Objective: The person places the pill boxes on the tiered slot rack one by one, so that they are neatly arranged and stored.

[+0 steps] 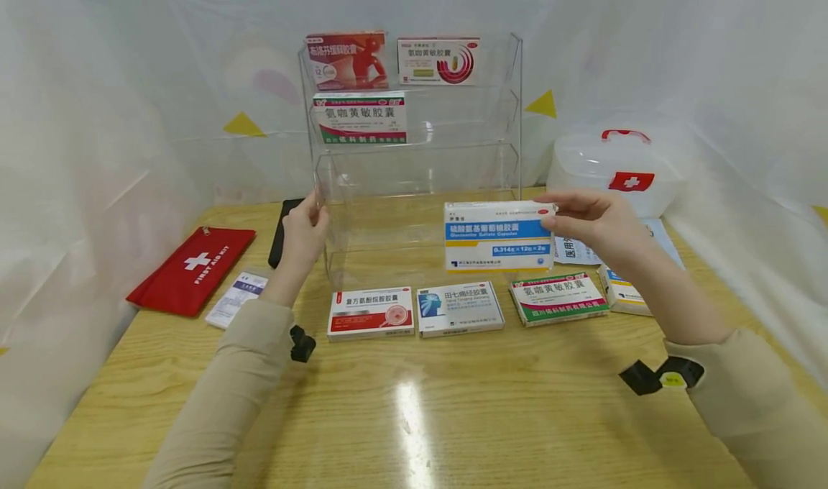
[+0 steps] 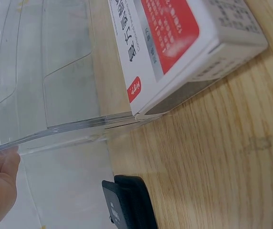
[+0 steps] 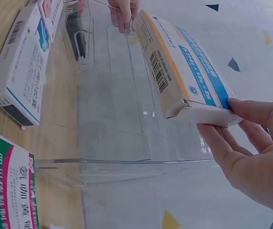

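Note:
My right hand pinches the right end of a white, blue and yellow medicine box, thumb on its front and fingers behind. The box is in the air in front of the lower tiers of a clear plastic display rack. With my left hand I grip the rack's left side edge; the left wrist view shows that hand at the clear panel. Upper tiers hold a red box, a white box with red rings and a green-and-white box.
Before the rack lie a red-and-white box, a white-and-blue box, a green-edged box and another blue-and-white box. A red first aid pouch, a white packet and a black case are left; a white first aid case stands right.

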A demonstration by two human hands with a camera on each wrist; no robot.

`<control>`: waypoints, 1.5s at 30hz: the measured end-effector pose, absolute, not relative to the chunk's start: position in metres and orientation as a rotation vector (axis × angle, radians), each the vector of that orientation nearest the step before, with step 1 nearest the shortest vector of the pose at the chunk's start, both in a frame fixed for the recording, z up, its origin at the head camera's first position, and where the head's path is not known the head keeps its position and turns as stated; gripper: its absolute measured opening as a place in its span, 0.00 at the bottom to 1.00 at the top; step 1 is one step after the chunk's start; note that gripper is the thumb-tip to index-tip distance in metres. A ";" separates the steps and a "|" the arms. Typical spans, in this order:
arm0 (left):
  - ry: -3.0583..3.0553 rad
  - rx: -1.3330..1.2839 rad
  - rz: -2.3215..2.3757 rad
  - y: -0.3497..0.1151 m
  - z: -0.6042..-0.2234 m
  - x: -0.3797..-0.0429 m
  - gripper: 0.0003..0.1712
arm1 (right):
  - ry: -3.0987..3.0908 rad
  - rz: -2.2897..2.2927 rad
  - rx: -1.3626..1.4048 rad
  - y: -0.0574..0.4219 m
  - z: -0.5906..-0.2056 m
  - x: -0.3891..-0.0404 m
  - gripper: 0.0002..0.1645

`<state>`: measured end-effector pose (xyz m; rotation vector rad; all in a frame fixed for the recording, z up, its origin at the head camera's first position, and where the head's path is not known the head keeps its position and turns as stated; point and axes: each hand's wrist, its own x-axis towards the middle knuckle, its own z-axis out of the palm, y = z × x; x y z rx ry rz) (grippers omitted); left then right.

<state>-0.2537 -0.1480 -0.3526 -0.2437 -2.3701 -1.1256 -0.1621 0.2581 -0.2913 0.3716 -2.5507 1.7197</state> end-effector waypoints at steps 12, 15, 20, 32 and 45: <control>-2.386 -0.231 -1.113 -0.148 -0.351 -0.254 0.25 | -2.400 1.700 0.403 0.267 -0.245 -0.188 0.23; -2.389 -0.233 -1.109 -0.149 -0.351 -0.253 0.25 | -2.394 1.707 0.355 0.267 -0.234 -0.194 0.24; -2.389 -0.236 -1.123 -0.149 -0.350 -0.252 0.25 | -2.414 1.641 0.285 0.263 -0.219 -0.204 0.24; -2.371 -0.255 -1.121 -0.147 -0.351 -0.252 0.24 | -2.321 1.643 0.361 0.250 -0.184 -0.224 0.23; -2.369 -0.255 -1.123 -0.148 -0.351 -0.252 0.24 | -2.231 1.659 0.324 0.233 -0.163 -0.250 0.21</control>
